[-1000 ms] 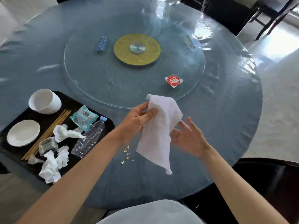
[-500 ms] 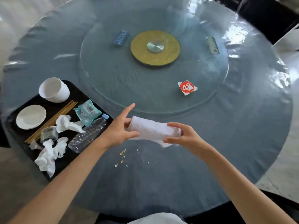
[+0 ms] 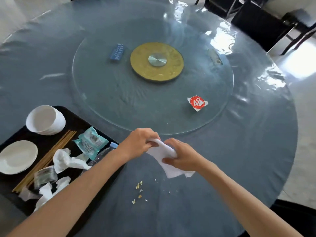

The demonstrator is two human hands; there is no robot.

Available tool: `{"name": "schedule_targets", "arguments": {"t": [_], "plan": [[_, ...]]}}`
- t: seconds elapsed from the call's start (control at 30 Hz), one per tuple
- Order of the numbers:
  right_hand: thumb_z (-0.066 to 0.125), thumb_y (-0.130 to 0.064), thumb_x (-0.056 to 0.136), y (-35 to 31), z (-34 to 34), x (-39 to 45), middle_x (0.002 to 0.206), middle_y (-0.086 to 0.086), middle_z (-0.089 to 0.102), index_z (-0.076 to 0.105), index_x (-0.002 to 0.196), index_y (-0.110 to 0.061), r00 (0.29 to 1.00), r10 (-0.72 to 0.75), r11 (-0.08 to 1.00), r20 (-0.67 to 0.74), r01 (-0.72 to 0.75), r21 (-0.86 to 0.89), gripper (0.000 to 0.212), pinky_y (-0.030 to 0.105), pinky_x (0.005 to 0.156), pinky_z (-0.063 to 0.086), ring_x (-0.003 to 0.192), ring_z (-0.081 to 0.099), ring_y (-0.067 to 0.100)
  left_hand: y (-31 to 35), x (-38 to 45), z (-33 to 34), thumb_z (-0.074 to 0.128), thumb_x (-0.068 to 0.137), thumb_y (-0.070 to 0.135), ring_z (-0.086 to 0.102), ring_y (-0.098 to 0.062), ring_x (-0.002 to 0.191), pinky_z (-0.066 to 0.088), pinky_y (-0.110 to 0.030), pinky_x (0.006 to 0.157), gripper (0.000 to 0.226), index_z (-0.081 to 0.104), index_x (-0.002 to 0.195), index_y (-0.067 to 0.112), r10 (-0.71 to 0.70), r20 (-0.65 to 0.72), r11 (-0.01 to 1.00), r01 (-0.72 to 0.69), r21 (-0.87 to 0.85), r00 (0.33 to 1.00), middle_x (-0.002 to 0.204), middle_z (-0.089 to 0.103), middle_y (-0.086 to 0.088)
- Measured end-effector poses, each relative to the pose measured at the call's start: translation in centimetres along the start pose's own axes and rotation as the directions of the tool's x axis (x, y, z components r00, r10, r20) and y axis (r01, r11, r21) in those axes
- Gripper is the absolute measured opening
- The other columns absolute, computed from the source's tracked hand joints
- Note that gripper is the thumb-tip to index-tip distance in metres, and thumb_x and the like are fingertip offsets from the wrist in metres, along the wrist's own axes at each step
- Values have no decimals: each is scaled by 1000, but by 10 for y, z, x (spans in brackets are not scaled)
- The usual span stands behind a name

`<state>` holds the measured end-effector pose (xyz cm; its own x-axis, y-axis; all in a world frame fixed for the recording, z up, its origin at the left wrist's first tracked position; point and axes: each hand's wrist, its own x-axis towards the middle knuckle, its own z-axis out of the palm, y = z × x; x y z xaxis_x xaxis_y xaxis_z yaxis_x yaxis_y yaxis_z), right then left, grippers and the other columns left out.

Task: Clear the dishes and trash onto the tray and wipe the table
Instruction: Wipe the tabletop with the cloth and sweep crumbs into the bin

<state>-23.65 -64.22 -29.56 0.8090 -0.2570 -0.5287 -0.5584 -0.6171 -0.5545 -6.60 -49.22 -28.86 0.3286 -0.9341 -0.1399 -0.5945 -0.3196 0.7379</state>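
1. head view, looking down: a person is gathering a white cloth [image 3: 166, 157] between both hands just above the near edge of a round grey table [image 3: 256, 151], apparently bunching it into a pad that fits the palm for wiping.
2. left hand [image 3: 139, 141] is curling its fingers round the far end of the cloth, while right hand [image 3: 183, 159] is pinching and pressing the near part, thumb underneath; a loose corner is hanging out below the right wrist.
3. crumbs [image 3: 138, 190] are lying scattered on the table just near of the hands, likely the reason the cloth is being readied at this spot.
4. black tray [image 3: 75, 120] is sitting at the near left, already carrying a stack of white bowls [image 3: 45, 119], a white plate [image 3: 17, 156], chopsticks [image 3: 49, 155], a teal wrapper [image 3: 91, 141], crumpled tissues [image 3: 65, 160] and a plastic bottle [image 3: 102, 154] partly hidden by the left forearm, so the clearing seems largely finished and the wiping not yet begun.
5. glass turntable [image 3: 102, 100] is occupying the table's middle, with a red-and-white numbered card [image 3: 197, 102] on its right side and a blue object [image 3: 117, 51] at its far left beside the gold hub [image 3: 157, 61]; whether these count as trash is hard to judge.
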Motion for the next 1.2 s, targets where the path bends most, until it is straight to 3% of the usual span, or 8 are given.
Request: {"name": "schedule_targets", "arguments": {"t": [0.13, 0.33, 0.4, 0.47, 0.53, 0.8, 1.0, 1.2], "plan": [[44, -25, 107, 3, -14, 29, 118, -4, 68, 47, 143, -51, 994, -59, 995, 90, 51, 86, 44, 36, 91, 48, 106, 62, 22, -11, 18, -1, 70, 85, 25, 63, -20, 101, 52, -41, 87, 19, 76, 102, 21, 63, -156, 998, -60, 23, 986, 108, 72, 4], [44, -11, 106, 33, -84, 103, 112, -2, 68, 56, 141, -38, 974, 44, 977, -221, 5, 214, 46, 26, 76, 43, 101, 61, 24, -70, 52, 2, 54, 100, 44, 12, -16, 154, 21, -40, 124, 66, 28, 158, 24, -345, -139, 935, 353, 34, 928, 166, 22, 4], [40, -9, 106, 51, -108, 141, 141, 7, 56, 37, 157, -34, 953, 49, 995, -299, -21, 98, 57, 34, 97, 43, 127, 54, 30, -88, 64, 10, 52, 101, 44, -5, -13, 155, 17, -42, 125, 71, 19, 160, 23, -370, -83, 919, 377, 112, 925, 169, 6, 7], [37, -9, 104, 66, -126, 179, 170, 9, 20, 19, 163, -35, 944, 107, 988, -313, -137, -76, 67, 49, 124, 17, 156, 20, 29, -99, 78, 20, 47, 102, 47, -16, -13, 154, 8, -40, 126, 75, 8, 162, 23, -371, -42, 914, 372, 161, 928, 169, -10, 8], [37, -8, 100, 78, -138, 214, 173, 8, 3, 13, 163, -36, 929, 162, 969, -332, -213, -124, 74, 55, 126, 2, 160, 2, 27, -112, 91, 32, 36, 104, 49, -22, -17, 153, -2, -42, 126, 73, -2, 161, 24, -425, -76, 886, 432, 168, 902, 167, -20, 3], [17, -56, 105, 77, -114, 293, 174, -1, -5, 4, 158, -53, 903, 162, 934, -398, -270, -233, 55, 60, 125, -5, 159, -6, 25, -150, 98, 71, 23, 106, 37, 6, -23, 156, 11, -41, 124, 59, 18, 161, 17, -371, -430, 784, 526, 330, 823, 169, 11, -6], [27, -57, 106, 68, -39, 236, 174, -3, 4, 12, 159, -55, 946, -291, 840, -143, 181, -511, 55, 55, 126, 7, 160, 1, 23, -179, 90, 52, 24, 106, 34, 7, -22, 156, 14, -42, 124, 60, 17, 160, 9, -306, -440, 777, 488, 397, 844, 169, 13, -5], [41, -56, 103, 83, -4, 182, 173, -4, 13, 27, 157, -53, 776, -592, 564, 219, 592, -575, 56, 50, 124, 17, 159, 13, 23, -219, 78, -2, 18, 104, 38, 7, -20, 156, 8, -43, 125, 62, 16, 161, 14, -293, -360, 768, 442, 463, 886, 169, 13, -2]]}}
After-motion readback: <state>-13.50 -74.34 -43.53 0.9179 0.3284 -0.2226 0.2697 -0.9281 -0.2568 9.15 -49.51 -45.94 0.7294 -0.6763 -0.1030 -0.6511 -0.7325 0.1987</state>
